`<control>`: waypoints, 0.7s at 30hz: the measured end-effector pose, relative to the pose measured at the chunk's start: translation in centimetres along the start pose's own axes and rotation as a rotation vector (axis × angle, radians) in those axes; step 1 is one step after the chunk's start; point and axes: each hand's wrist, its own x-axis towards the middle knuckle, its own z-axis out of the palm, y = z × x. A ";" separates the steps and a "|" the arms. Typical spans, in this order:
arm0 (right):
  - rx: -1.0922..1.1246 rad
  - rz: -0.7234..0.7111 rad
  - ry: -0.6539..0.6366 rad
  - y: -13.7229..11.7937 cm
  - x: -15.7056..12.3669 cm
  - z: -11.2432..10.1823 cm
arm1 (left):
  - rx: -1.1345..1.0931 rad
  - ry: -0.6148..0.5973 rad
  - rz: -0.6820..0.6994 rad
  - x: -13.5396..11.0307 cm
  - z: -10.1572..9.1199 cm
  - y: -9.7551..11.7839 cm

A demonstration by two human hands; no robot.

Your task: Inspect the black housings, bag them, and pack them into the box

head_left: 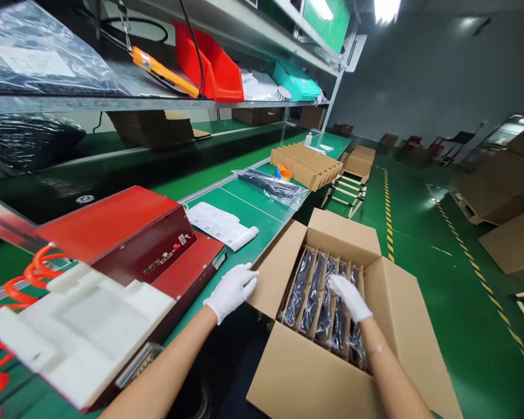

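An open cardboard box [393, 302] stands in front of me, its dividers filled with several black items in clear bags [314, 297]. My right hand [350, 297], in a white glove, reaches into the box and rests with fingers stretched on the bagged items. My left hand [231, 289], also gloved, lies with loosely curled fingers against the box's left flap [273, 267], at the edge of the green workbench [244, 203]. It holds nothing that I can see.
A red machine [131, 233] with a white foam tray [82, 326] and an orange coiled hose [30, 273] sits at left. Paper sheets [220, 226], a bagged black item [275, 187] and a cardboard divider set [306, 164] lie further along. More boxes [502, 192] stand at right.
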 end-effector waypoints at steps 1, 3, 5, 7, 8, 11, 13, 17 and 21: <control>0.076 0.030 -0.005 -2.3 4.1 0.4 | -0.052 0.025 -0.031 -0.2 0.0 0.0; 0.206 0.089 0.027 -7.0 12.4 1.2 | -0.126 0.045 -0.085 -0.4 0.0 0.1; 0.318 0.118 0.083 -11.2 20.1 1.8 | -0.161 0.032 -0.138 -0.7 0.1 0.3; 0.414 0.122 0.131 -14.5 26.5 2.2 | -0.159 0.025 -0.182 -1.0 0.2 0.4; 0.456 0.121 0.153 -15.8 29.1 2.3 | -0.141 0.030 -0.190 -1.2 0.3 0.4; 0.562 0.143 0.207 -18.0 35.3 2.5 | -0.025 0.092 -0.121 -1.7 0.5 0.2; 0.614 0.171 0.235 -18.4 38.2 2.7 | 0.075 0.179 -0.017 -1.7 0.3 0.2; 0.674 0.207 0.256 -18.4 42.6 2.9 | 0.246 0.296 0.119 -1.3 -0.7 0.4; 0.681 0.165 0.237 -18.5 46.0 3.5 | 0.334 0.296 0.137 -0.8 -1.4 1.1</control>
